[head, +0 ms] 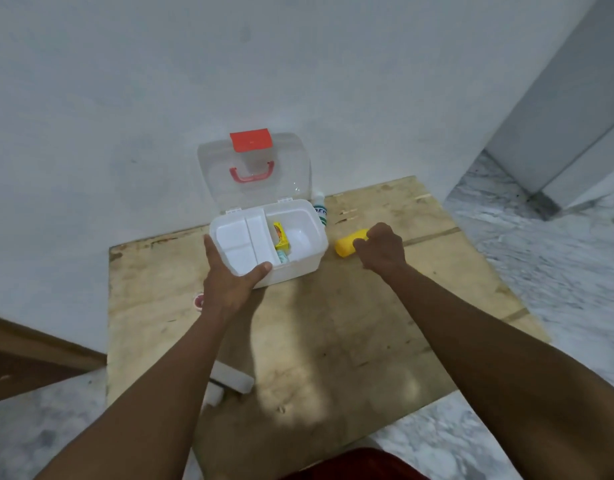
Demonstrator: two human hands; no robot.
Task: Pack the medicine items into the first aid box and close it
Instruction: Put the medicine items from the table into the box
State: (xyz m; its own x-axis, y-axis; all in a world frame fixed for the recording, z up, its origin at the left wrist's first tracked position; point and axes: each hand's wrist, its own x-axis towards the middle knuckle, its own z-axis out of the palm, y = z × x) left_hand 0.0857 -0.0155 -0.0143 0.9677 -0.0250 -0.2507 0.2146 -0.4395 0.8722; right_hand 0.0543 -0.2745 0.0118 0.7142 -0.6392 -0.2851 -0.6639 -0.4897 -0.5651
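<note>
A white first aid box [305, 261] stands open at the back of a plywood board [333, 323]. Its clear lid [253, 171], with a red handle and red latch, leans upright against the wall. A white divider tray fills the box's left half. A yellow carton [280, 237] and a pale green item [283, 256] lie in the right half. My left hand [231, 275] grips the box's front left corner, thumb on the rim. My right hand [381, 249] closes on a yellow bottle [347, 245] lying right of the box.
A white bottle with green print [321, 211] stands behind the box's right corner. Two white objects [229, 382] lie near the board's front left, partly under my left forearm. A small red-and-white round thing [199, 301] sits left of my wrist. Marble floor surrounds the board.
</note>
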